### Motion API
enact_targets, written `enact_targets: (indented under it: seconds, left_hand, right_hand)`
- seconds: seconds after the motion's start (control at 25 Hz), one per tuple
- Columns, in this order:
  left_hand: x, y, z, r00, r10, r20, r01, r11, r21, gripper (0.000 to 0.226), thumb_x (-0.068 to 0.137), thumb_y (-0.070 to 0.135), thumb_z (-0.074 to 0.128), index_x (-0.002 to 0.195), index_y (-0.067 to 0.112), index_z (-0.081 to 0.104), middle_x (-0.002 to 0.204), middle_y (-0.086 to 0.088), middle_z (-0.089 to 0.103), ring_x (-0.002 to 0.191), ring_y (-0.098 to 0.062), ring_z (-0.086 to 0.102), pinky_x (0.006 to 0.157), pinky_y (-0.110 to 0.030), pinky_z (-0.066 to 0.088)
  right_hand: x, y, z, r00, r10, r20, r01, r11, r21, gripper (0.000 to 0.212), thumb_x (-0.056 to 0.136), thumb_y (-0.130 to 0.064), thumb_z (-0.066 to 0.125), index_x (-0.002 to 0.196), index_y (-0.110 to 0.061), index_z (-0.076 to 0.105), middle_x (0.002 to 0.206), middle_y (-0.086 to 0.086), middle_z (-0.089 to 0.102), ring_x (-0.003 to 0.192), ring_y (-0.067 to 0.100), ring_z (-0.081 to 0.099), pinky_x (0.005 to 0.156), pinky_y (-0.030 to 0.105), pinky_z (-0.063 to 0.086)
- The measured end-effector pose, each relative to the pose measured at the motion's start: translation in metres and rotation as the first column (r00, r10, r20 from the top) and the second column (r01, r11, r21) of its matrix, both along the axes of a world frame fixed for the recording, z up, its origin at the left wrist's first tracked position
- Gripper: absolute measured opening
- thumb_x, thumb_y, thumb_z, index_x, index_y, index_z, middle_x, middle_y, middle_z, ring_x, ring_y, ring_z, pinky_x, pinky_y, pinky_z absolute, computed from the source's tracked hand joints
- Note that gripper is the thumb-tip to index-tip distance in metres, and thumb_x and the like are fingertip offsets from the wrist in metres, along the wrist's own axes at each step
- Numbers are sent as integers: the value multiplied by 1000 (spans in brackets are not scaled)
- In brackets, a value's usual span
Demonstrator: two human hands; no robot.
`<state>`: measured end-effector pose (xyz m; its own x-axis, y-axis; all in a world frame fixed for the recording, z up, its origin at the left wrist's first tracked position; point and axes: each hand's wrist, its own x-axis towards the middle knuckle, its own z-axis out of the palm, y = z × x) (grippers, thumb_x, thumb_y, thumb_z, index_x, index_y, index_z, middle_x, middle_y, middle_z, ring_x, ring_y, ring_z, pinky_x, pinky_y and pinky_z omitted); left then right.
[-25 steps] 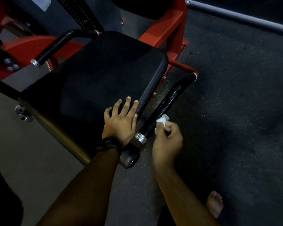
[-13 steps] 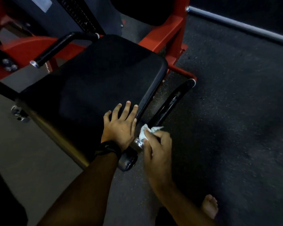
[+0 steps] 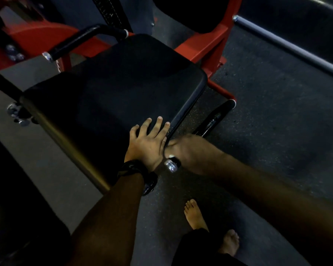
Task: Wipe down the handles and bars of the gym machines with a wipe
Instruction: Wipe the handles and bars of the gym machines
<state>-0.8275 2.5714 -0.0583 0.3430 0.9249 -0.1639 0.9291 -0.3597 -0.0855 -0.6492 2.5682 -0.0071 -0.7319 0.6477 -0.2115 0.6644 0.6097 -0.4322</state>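
Your left hand [image 3: 148, 144] is lying flat on the seat pad [image 3: 113, 89]. Just beside the pad, your right hand [image 3: 185, 148] is gripping the black handle [image 3: 211, 121], wipe [image 3: 171, 156] peeking out underneath.

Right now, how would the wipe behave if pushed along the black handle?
Probably floppy and light: only a small white scrap of the wipe shows under the right hand. The handle looks glossy, so the wipe likely slides easily, though it may bunch.
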Motion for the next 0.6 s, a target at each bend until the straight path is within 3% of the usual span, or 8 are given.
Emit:
enact_targets:
  seconds: [0.08,0.2,0.36,0.48,0.6]
  left_hand:
    - [0,0,0,1000,5,11,-5,1000,-8,51,98,40,28,145,27,43,152,0,42,137,-29,37,105,-54,33]
    - [1,-1,1,1000,10,13,-10,1000,14,49,99,37,30,145,27,44,151,1,42,136,-28,37,104,-53,34]
    - [0,0,1,1000,8,-9,-9,1000,-3,50,99,38,28,146,27,40,152,1,41,137,-28,36,105,-53,34]
    - [1,-1,1,999,11,-37,-11,1000,1,50,100,38,27,147,27,39,152,1,41,137,-27,36,105,-52,34]
    - [0,0,0,998,3,-55,-3,1000,-4,48,102,38,29,148,28,36,154,1,39,138,-28,35,106,-51,32]
  right_hand:
    - [5,7,0,996,58,63,-56,998,-42,23,99,-19,48,121,-21,54,113,0,60,99,16,59,89,35,51]
    - [29,40,5,970,-104,220,127,988,-89,30,97,-20,49,128,-19,50,121,4,58,109,20,57,92,34,48]
    - [18,28,7,977,84,198,-66,993,-96,25,99,-20,43,124,-19,50,114,2,58,91,13,50,77,28,43]
    - [25,47,4,962,-65,265,100,988,-122,27,99,-23,44,124,-17,51,116,5,60,100,19,57,87,34,48]
    - [15,32,0,984,-6,175,31,990,-140,22,99,-21,43,117,-15,54,102,4,61,88,17,59,80,33,52]
